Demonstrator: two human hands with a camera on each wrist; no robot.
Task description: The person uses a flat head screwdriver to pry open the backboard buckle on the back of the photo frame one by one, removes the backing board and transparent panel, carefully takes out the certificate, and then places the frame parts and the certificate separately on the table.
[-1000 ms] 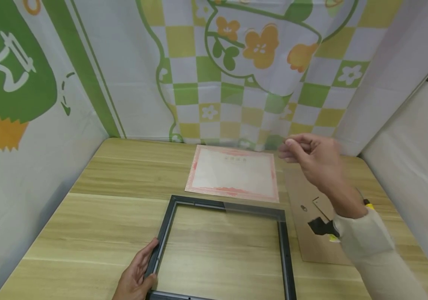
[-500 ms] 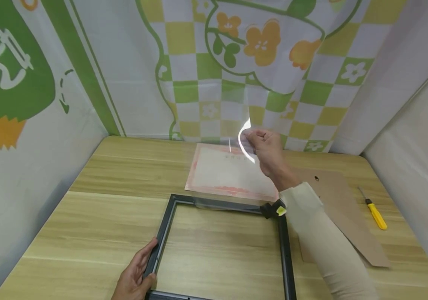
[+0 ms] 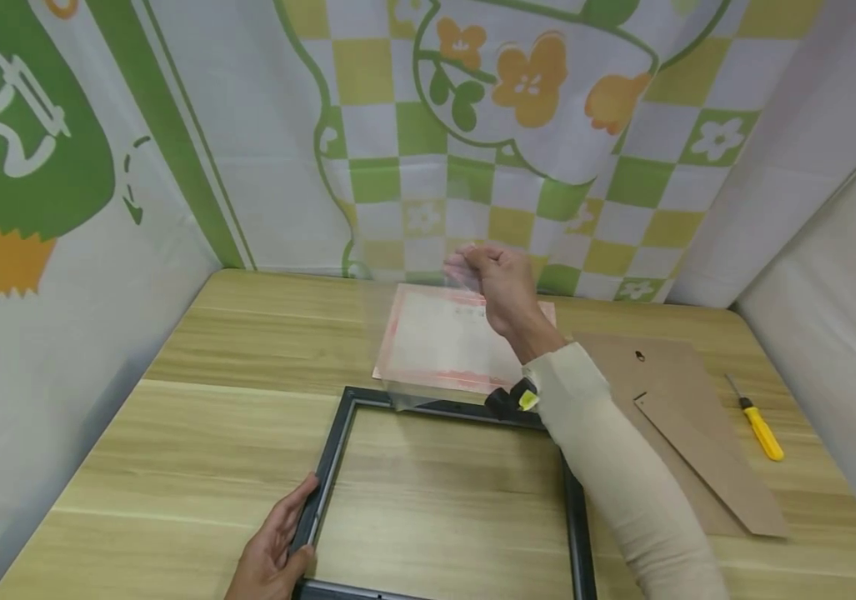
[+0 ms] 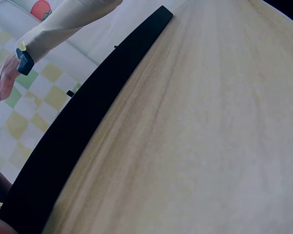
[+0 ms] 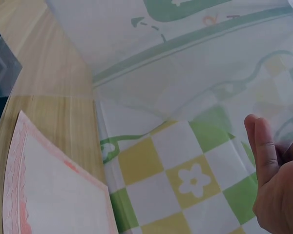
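A black picture frame [image 3: 327, 467] lies flat on the wooden table, and its left rail shows as a dark bar [image 4: 88, 107] in the left wrist view. My left hand [image 3: 277, 546] grips that rail near the front corner, thumb over it. My right hand [image 3: 493, 279] is raised above a pink-bordered certificate [image 3: 435, 346] and pinches the top edge of a clear plastic sheet [image 3: 390, 333]. The sheet hangs down to the frame's far rail. In the right wrist view the clear sheet [image 5: 136, 73] fills most of the picture, with fingertips [image 5: 263, 156] on it.
A brown cardboard backing board [image 3: 686, 425] with a fold-out stand lies right of the frame. A yellow-handled screwdriver [image 3: 756, 414] lies near the table's right edge. Patterned cloth walls [image 3: 172, 167] close in the table on three sides.
My right hand has swung from over the backing board leftward to above the certificate, taking the clear sheet with it. The left hand and the frame have stayed put.
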